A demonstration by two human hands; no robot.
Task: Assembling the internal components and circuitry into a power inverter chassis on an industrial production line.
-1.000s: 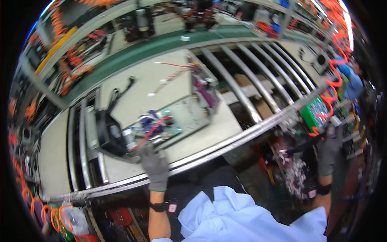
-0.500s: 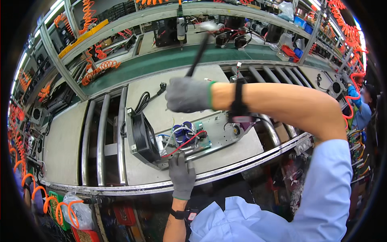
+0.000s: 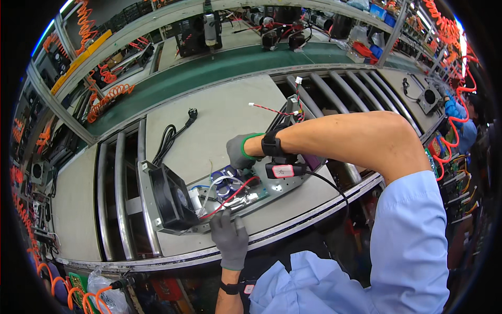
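On the bench lies a long open metal chassis [image 3: 280, 196] with a black square fan [image 3: 175, 199] at its left end. Inside sit blue-purple coils [image 3: 226, 183], red and white wires and a green circuit board. My left hand [image 3: 230, 240], in a grey glove, grips the chassis's near edge beside the fan with bent fingers. My right hand [image 3: 239, 150], also gloved, is closed and reaches down over the coils and board; its fingertips, and whatever they hold, are hidden. Red-and-black wires with white connectors [image 3: 298, 80] stick up at the chassis's far right end.
A coiled black power cord [image 3: 166, 142] lies behind the fan. Metal rollers [image 3: 122, 196] flank the pale board [image 3: 219, 107] under the chassis. Beyond runs a green belt [image 3: 172, 97], with a hanging power screwdriver [image 3: 210, 30] above it. Another person [image 3: 467, 123] is at far right.
My right hand has come down from above the chassis to its coils and board. The long dark thing with a blurred white end that rose from it no longer shows. My left hand stays at the near edge.
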